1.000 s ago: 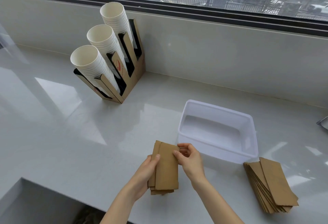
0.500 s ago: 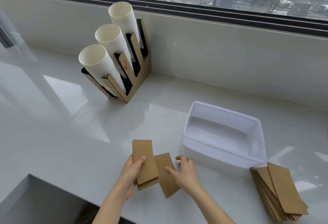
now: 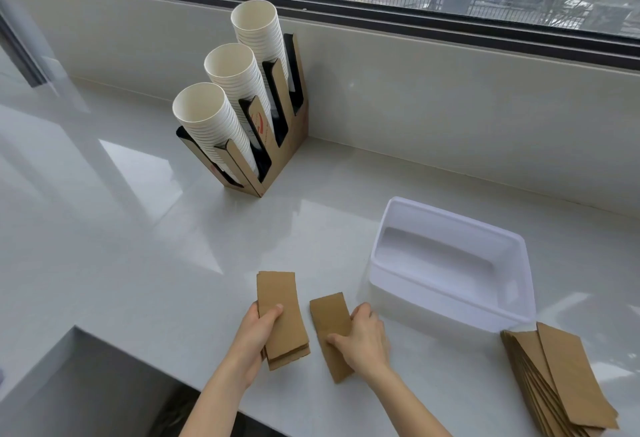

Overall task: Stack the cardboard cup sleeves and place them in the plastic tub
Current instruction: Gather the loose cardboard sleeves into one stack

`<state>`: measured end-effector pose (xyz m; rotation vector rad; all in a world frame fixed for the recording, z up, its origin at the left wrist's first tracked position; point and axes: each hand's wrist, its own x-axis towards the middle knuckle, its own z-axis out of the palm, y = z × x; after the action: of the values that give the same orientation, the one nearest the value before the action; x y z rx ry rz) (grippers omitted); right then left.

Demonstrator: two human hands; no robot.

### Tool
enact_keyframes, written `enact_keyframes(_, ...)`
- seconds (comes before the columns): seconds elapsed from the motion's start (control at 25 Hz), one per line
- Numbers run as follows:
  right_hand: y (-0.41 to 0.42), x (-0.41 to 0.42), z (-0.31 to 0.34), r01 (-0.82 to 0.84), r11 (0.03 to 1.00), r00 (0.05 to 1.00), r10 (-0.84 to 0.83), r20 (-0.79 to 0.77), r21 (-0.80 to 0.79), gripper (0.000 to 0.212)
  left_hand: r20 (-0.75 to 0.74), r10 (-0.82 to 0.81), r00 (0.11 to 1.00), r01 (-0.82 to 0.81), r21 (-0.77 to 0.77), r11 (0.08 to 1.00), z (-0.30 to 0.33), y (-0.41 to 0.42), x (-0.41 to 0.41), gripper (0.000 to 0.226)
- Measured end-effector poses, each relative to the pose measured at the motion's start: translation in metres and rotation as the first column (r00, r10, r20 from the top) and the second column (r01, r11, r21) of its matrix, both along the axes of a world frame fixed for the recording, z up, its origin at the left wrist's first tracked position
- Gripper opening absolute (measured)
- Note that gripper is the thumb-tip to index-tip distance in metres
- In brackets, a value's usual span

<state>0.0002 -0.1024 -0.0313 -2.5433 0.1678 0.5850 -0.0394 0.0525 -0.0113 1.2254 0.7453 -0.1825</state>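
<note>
Down at the bottom centre of the frame, the left hand (image 3: pixel 258 336) grips a small stack of sleeves (image 3: pixel 282 318), thumb on top and fingers curled beneath. Just to its right, the right hand (image 3: pixel 363 341) lies on a single sleeve (image 3: pixel 329 325) flat on the counter (image 3: pixel 121 246), fingers closing round its edge, though whether it's actually gripped I cannot tell. Right of centre sits the plastic tub (image 3: pixel 453 301), nothing in it. A fanned pile of sleeves (image 3: pixel 561 384) fills the lower right corner. Upper left of centre stands a cup holder (image 3: pixel 287 156) with three columns of paper cups (image 3: pixel 211 117).
</note>
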Motion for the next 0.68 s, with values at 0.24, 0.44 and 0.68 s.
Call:
enact_keyframes(0.24,-0.013,0.009,0.01,0.214,0.88,0.977,-0.187,-0.105,0.425,0.029,-0.007,-0.022,1.0,0.022,-0.013,1.0,-0.001,-0.001,0.0,0.022)
enact_keyframes(0.44,-0.02,0.012,0.032,0.266,0.69,0.963,-0.22,-0.156,0.673,0.024,-0.003,-0.049,0.999,0.048,-0.029,0.998,0.0,-0.006,0.002,0.027)
enact_keyframes(0.68,-0.009,0.008,0.036,0.222,0.667,0.975,-0.17,-0.145,0.711,0.016,0.046,-0.15,0.988,0.154,-0.092,0.984,0.008,-0.019,0.004,0.031)
